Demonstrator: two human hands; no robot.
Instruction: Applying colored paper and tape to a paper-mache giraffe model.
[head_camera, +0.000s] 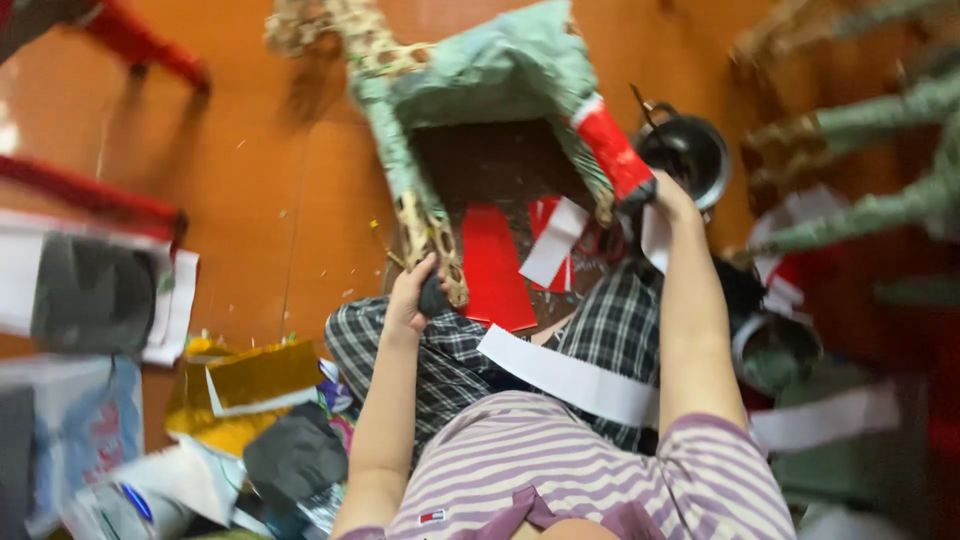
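Observation:
A paper-covered animal frame (490, 80), pale green with bare woven legs, stands on the orange floor in front of me. My left hand (412, 292) grips the lower end of its near left leg (432, 245), with a dark piece at the fingers. My right hand (668, 195) holds the near right leg (612, 150), which is wrapped in red paper with a black foot. Red paper sheets (495, 265) and white strips (555, 240) lie between the legs. A long white paper strip (570, 378) rests across my checked trousers.
A black pot (690, 150) sits behind the right leg. More green-wrapped frame legs (870, 120) stand at the right. Gold paper (250, 380), dark paper and bags pile up at the lower left. A red stool leg (140, 45) is at the upper left.

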